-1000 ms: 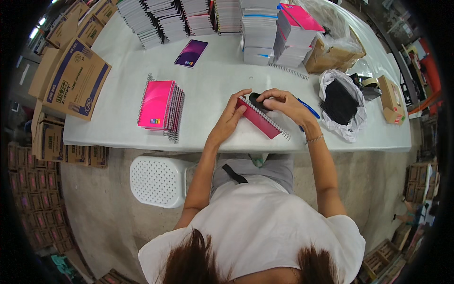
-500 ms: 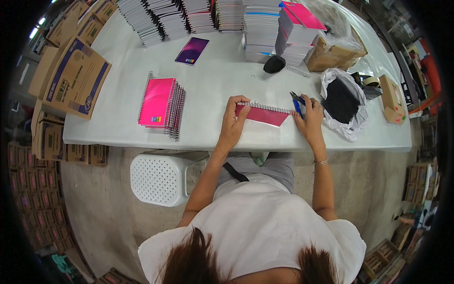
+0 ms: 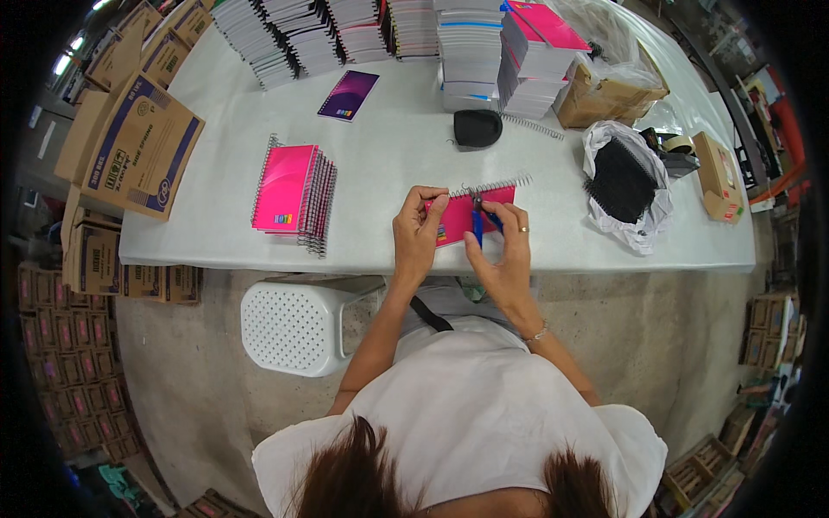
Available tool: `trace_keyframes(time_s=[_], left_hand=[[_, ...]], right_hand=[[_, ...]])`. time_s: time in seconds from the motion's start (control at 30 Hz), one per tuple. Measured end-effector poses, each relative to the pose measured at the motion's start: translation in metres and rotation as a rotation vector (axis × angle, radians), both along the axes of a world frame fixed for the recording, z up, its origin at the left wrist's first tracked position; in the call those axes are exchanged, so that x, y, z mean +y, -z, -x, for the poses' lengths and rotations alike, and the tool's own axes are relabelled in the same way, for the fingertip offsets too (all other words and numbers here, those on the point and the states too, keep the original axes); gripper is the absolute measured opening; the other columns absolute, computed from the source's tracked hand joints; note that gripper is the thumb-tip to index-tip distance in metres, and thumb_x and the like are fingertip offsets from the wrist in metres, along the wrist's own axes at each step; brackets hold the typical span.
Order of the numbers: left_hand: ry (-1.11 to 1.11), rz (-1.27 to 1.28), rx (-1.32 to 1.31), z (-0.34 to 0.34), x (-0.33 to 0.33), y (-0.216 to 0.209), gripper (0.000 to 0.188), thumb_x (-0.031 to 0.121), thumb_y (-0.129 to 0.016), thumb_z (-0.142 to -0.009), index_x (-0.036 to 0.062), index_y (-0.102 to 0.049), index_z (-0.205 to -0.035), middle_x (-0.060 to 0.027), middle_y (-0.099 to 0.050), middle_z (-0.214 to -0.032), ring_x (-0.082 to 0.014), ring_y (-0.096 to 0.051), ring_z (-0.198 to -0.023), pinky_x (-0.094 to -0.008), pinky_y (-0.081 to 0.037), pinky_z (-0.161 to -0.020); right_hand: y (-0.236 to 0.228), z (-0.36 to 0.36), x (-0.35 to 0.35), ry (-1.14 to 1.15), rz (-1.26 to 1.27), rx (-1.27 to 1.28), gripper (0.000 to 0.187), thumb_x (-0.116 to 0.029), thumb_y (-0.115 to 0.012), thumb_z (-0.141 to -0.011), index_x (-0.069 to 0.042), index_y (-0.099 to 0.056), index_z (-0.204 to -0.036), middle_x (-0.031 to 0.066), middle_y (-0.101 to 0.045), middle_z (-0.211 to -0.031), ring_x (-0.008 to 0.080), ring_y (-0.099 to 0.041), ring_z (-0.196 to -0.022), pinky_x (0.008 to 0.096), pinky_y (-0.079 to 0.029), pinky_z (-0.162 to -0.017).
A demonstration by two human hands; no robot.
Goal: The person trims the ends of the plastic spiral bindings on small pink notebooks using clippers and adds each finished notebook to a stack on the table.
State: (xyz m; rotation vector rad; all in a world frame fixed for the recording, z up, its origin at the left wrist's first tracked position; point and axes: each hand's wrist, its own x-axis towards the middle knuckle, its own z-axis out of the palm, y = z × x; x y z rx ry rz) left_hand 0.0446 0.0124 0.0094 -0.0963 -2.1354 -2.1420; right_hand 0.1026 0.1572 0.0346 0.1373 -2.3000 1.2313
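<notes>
- Pink spiral notebook [image 3: 456, 217] flat at the near edge of the white table [image 3: 397, 147], about midway along it, its wire coil [image 3: 492, 186] along the far side.
- Left hand [image 3: 418, 235] on the notebook's left end, fingers curled over it and pinching the cover, thumb near the coil.
- Right hand [image 3: 503, 250] on the notebook's right part, fingers closed around blue-handled pliers [image 3: 477, 223], tool tip up at the coil.
- Stack of finished pink notebooks [image 3: 295, 192] well to the left, near the same near edge, coils facing left and right.
- Single purple notebook [image 3: 348, 95] lying alone farther back, toward the far left part of the table.
- Black pouch-like object [image 3: 477, 128] behind the hands, near the middle of the table, a loose wire coil [image 3: 533, 127] just beside it on the right.
- Rows of stacked notebooks [image 3: 345, 26] along the far edge, with a taller pile topped in pink [image 3: 540, 43] at the far right.
- Brown paper bag [image 3: 604, 95] just right of that pile.
- White plastic bag of black coils [image 3: 623, 181] toward the right end of the table, well apart from the right hand.
- Small cardboard box [image 3: 715, 164] at the right edge.
- Large cardboard cartons [image 3: 138, 147] against the table's left edge.
- White perforated stool [image 3: 298, 324] on the floor under the near edge, left of the person.
</notes>
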Motion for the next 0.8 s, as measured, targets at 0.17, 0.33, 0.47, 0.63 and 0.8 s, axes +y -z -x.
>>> trace_keyframes(time_s=[0.17, 0.33, 0.47, 0.63, 0.8], left_hand=[[-0.027, 0.010, -0.070, -0.012, 0.004, -0.019, 0.019, 0.016, -0.064, -0.102, -0.0022, -0.065, -0.106, -0.0055, -0.070, -0.091, -0.0074, -0.062, -0.081, -0.0215, -0.050, -0.072], [-0.049, 0.032, -0.115, -0.018, 0.000, -0.015, 0.016, 0.013, -0.068, -0.099, -0.0021, -0.062, -0.101, -0.0064, -0.072, -0.090, -0.0072, -0.064, -0.079, -0.0219, -0.051, -0.068], [-0.021, 0.201, -0.281, -0.018, -0.006, -0.024, 0.016, 0.009, -0.070, -0.097, -0.0017, -0.058, -0.102, -0.0101, -0.075, -0.093, -0.0080, -0.067, -0.081, -0.0207, -0.050, -0.066], [-0.084, -0.028, -0.144, -0.022, 0.002, -0.016, 0.017, 0.009, -0.068, -0.098, -0.0015, -0.056, -0.105, -0.0100, -0.074, -0.085, -0.0079, -0.067, -0.075, -0.0233, -0.052, -0.063], [-0.084, 0.021, -0.119, -0.028, -0.002, -0.023, 0.016, 0.005, -0.067, -0.098, -0.0004, -0.058, -0.110, -0.0121, -0.075, -0.094, -0.0075, -0.066, -0.082, -0.0221, -0.052, -0.065]], right_hand=[[0.019, 0.005, -0.015, 0.049, 0.102, -0.012, 0.053, -0.012, -0.078, -0.083, -0.007, -0.056, -0.131, 0.0184, -0.055, -0.120, 0.0362, -0.055, -0.115, 0.0442, -0.052, -0.091], [0.023, 0.004, -0.017, 0.056, 0.059, -0.041, 0.054, -0.013, -0.080, -0.082, -0.006, -0.056, -0.131, 0.0191, -0.054, -0.119, 0.0353, -0.056, -0.113, 0.0433, -0.053, -0.087], [0.024, 0.004, -0.017, 0.053, 0.022, -0.046, 0.054, -0.013, -0.080, -0.082, -0.006, -0.056, -0.130, 0.0196, -0.054, -0.119, 0.0355, -0.057, -0.112, 0.0430, -0.053, -0.087], [0.019, 0.004, -0.013, -0.029, 0.097, -0.044, 0.058, -0.011, -0.080, -0.079, -0.004, -0.057, -0.132, 0.0195, -0.056, -0.121, 0.0371, -0.058, -0.111, 0.0432, -0.051, -0.093], [0.005, -0.013, -0.011, -0.194, 0.052, -0.067, 0.059, -0.013, -0.082, -0.074, -0.006, -0.064, -0.130, 0.0185, -0.059, -0.123, 0.0352, -0.059, -0.113, 0.0423, -0.049, -0.096]])
